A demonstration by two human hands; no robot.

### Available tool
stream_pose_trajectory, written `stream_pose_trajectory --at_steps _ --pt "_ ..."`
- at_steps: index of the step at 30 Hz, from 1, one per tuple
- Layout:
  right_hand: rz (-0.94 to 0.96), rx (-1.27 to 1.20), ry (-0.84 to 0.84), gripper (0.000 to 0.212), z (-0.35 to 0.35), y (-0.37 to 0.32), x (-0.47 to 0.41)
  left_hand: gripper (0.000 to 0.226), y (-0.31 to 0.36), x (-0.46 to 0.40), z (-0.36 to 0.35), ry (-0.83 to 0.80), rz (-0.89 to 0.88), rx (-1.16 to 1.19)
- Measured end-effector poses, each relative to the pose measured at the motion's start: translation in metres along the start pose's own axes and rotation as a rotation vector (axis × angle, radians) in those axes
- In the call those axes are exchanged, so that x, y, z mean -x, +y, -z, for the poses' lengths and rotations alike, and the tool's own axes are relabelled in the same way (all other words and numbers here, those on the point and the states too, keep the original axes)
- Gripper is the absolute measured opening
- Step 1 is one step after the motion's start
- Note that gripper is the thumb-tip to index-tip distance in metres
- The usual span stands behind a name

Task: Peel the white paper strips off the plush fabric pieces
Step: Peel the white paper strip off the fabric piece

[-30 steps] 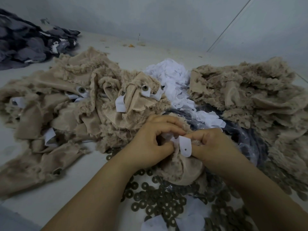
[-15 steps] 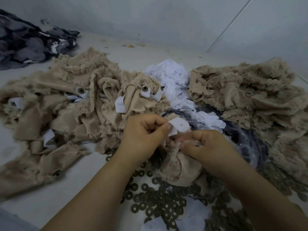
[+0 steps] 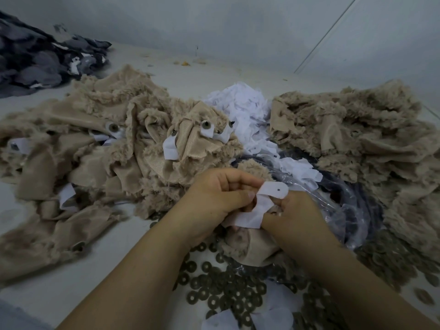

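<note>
Both hands work a white paper strip (image 3: 258, 209) loose from a small beige plush piece (image 3: 250, 246) held low in front of the person.

The strip is thin, flat and matte, with a rounded end pierced by one small hole; it runs bent between the two hands. The left hand (image 3: 219, 198) pinches it from the left, fingers curled, and the right hand (image 3: 292, 217) pinches its lower part against the shaggy fabric. Left of them a heap of furry tan fabric pieces (image 3: 107, 148) carries more white tabs; a second heap (image 3: 357, 129) lies to the right. Between the heaps sit crumpled peeled strips (image 3: 245, 110). Flat dark ring-shaped washers (image 3: 226, 294) are scattered on the pale table (image 3: 47, 294) under the forearms.
</note>
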State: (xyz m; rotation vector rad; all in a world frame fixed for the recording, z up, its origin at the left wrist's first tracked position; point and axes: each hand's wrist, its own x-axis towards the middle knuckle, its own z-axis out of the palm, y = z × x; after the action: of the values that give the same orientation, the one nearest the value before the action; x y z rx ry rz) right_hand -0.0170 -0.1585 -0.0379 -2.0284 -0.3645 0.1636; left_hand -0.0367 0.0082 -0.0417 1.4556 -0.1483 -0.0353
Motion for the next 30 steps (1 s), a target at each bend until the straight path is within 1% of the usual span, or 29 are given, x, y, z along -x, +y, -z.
stream_pose_trajectory --at_steps 3,5,7,8,10,12,13,17,19,22,25,30 --pt "-0.083 -0.057 -0.007 0.009 -0.0006 0.001 -0.001 0.033 -0.0008 0.0005 -0.0006 0.044 -0.067 -0.089" --pt "-0.169 -0.179 -0.026 0.006 0.0004 0.0007 -0.0021 0.036 -0.0021 -0.0004 -0.001 0.107 -0.104 -0.125" --pt "-0.247 -0.315 -0.03 0.012 0.0016 0.0018 -0.0032 0.036 -0.0022 -0.0006 -0.0006 0.147 -0.123 -0.147" --pt "-0.265 -0.365 -0.032 0.012 0.0018 0.0023 -0.0034 0.034 -0.0021 -0.0003 -0.0004 0.162 -0.129 -0.171" --pt "-0.279 -0.428 -0.022 0.003 0.0019 0.0027 -0.0042 0.027 -0.0029 0.0002 0.0006 0.207 -0.154 -0.283" --pt "-0.278 -0.463 -0.009 0.005 0.0018 0.0037 -0.0044 0.017 -0.004 0.0003 0.0024 0.255 -0.158 -0.399" --pt "-0.272 -0.479 -0.009 0.006 0.0019 0.0032 -0.0039 0.015 -0.0041 0.0002 0.0035 0.259 -0.142 -0.412" --pt "-0.246 -0.514 0.009 0.011 0.0019 0.0037 -0.0065 0.036 -0.0038 0.0015 0.0036 0.203 -0.054 -0.388" --pt "-0.229 -0.504 0.033 0.013 0.002 0.0037 -0.0076 0.042 -0.004 0.0027 0.0032 0.17 -0.004 -0.382" --pt "-0.224 -0.5 0.055 0.01 0.0019 0.0053 -0.0078 0.05 -0.0037 0.003 0.004 0.124 0.066 -0.361" --pt "-0.224 -0.511 0.059 0.008 0.0012 0.0063 -0.0073 0.048 -0.0029 0.0018 0.0043 0.117 0.068 -0.316" --pt "-0.196 -0.546 0.022 0.011 0.0014 0.0056 -0.0086 0.026 -0.0015 0.0006 0.0081 0.079 0.025 -0.192"
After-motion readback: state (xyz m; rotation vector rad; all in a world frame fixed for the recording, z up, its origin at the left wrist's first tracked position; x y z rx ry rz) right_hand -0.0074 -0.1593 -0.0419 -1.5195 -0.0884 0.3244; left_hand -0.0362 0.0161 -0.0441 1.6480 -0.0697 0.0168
